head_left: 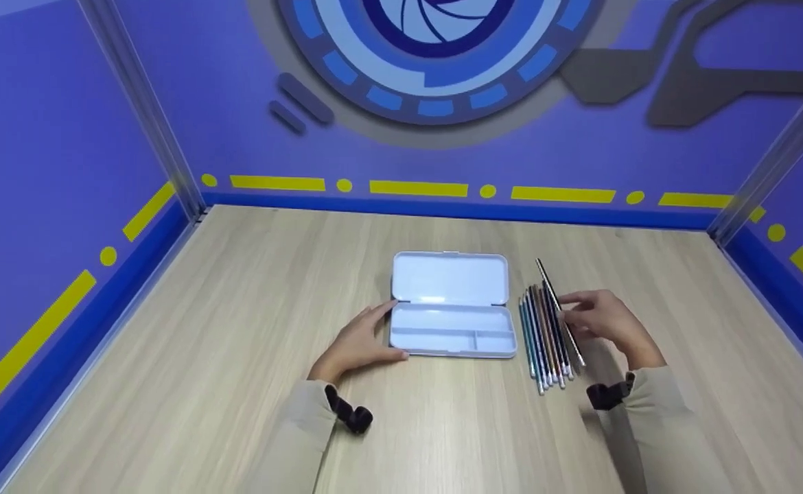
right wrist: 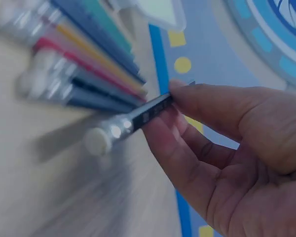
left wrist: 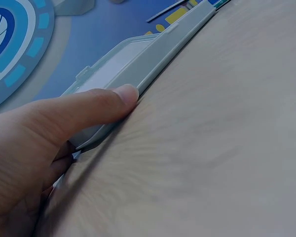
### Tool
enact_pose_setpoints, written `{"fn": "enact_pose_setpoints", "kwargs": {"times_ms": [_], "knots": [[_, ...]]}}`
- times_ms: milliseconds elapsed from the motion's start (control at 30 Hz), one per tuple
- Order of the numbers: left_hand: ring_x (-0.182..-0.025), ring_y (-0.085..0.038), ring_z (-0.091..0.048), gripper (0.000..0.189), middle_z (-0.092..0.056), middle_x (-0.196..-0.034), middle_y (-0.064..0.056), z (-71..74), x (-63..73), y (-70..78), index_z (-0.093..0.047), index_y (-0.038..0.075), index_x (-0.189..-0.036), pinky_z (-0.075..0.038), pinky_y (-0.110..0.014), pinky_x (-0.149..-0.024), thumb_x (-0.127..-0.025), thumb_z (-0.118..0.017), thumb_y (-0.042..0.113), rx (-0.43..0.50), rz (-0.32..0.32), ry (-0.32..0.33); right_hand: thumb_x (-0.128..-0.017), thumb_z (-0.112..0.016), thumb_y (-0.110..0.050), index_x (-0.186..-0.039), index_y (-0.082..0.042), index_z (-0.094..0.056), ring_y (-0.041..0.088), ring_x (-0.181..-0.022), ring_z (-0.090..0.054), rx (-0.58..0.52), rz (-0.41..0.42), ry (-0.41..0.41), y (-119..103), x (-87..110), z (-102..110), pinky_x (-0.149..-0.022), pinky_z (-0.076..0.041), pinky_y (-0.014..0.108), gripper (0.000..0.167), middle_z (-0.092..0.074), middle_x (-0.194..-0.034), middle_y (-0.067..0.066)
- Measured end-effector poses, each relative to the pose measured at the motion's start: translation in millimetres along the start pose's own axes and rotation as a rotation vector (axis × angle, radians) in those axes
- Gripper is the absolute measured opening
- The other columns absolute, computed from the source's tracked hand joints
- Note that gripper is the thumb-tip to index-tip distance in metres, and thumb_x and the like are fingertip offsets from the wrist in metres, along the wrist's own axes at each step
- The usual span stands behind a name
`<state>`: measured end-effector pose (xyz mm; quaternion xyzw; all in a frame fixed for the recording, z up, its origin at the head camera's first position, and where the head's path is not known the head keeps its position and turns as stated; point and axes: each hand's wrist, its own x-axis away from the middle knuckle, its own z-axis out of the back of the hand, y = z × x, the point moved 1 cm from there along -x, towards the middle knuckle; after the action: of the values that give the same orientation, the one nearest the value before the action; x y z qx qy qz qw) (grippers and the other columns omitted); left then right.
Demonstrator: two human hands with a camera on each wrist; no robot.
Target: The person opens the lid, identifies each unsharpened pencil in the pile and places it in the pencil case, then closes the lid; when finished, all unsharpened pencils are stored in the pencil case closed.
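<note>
1 case (head_left: pixel 451 278), 3 compartments (head_left: pixel 449 318) in its base. 1 held pencil (right wrist: pixel 148 112), several loose pencils (head_left: pixel 545 336), overlap blocks exact count. 2 hands (head_left: pixel 360 342), 2 wrist cameras (head_left: pixel 358 419), 1 surface (head_left: pixel 189 370).

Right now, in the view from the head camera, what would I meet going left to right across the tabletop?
Left hand → open pale case → group of pencils lying side by side → right hand.
</note>
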<state>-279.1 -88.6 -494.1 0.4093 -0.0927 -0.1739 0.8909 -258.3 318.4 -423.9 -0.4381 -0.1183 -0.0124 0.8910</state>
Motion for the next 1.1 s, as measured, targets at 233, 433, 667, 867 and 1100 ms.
{"fn": "enact_pose_setpoints", "kwargs": {"times_ms": [233,433,667,867,1100], "knots": [[-0.143,-0.04,-0.025,0.101,-0.034,-0.154,-0.014,1.4,2.6,-2.2,-0.035,0.027,-0.15,-0.024,-0.057,-0.115,-0.064,-0.084,0.05,-0.011,-0.001,0.002,-0.093,-0.063,-0.016,-0.132,0.003,-0.055,0.023,-0.093,-0.063,0.031,0.071,0.011,-29,-10.3,-6,-0.081,-0.059,0.04,0.044,-0.062,-0.115,0.024],[-0.145,-0.039,-0.022,0.101,-0.033,-0.155,-0.012,1.6,3.2,-1.0,-0.035,0.027,-0.15,-0.023,-0.057,-0.116,-0.065,-0.084,0.05,-0.006,0.006,-0.002,-0.091,-0.063,-0.012,-0.125,-0.001,-0.063,0.02,-0.08,-0.061,0.131,0.182,0.016,-49,-22.5,-16,-0.071,-0.058,0.033,0.036,-0.068,-0.104,0.02],[-0.143,-0.037,-0.027,0.101,-0.035,-0.154,-0.011,0.7,-0.3,-0.1,-0.034,0.023,-0.151,-0.027,-0.054,-0.115,-0.066,-0.084,0.049,-0.024,-0.014,-0.011,-0.089,-0.065,-0.009,-0.116,-0.006,-0.07,0.017,-0.075,-0.061,0.222,0.309,-0.023,-69,-36.0,-35,-0.063,-0.052,0.024,0.027,-0.071,-0.097,0.015],[-0.143,-0.036,-0.027,0.1,-0.035,-0.154,-0.01,0.8,-0.8,0.2,-0.035,0.024,-0.15,-0.026,-0.053,-0.116,-0.066,-0.084,0.049,-0.023,-0.017,-0.006,-0.087,-0.067,-0.004,-0.111,-0.007,-0.073,0.015,-0.076,-0.061,0.252,0.394,-0.089,-83,-44.2,-53,-0.064,-0.052,0.022,0.025,-0.073,-0.102,0.013],[-0.143,-0.036,-0.028,0.101,-0.036,-0.153,-0.01,0.5,-0.8,0.5,-0.035,0.023,-0.15,-0.026,-0.052,-0.116,-0.065,-0.084,0.048,-0.013,-0.025,0.0,-0.088,-0.066,-0.003,-0.109,-0.011,-0.075,0.015,-0.079,-0.058,0.309,0.405,-0.138,-94,-49.1,-71,-0.065,-0.05,0.023,0.024,-0.073,-0.107,0.009]]}}
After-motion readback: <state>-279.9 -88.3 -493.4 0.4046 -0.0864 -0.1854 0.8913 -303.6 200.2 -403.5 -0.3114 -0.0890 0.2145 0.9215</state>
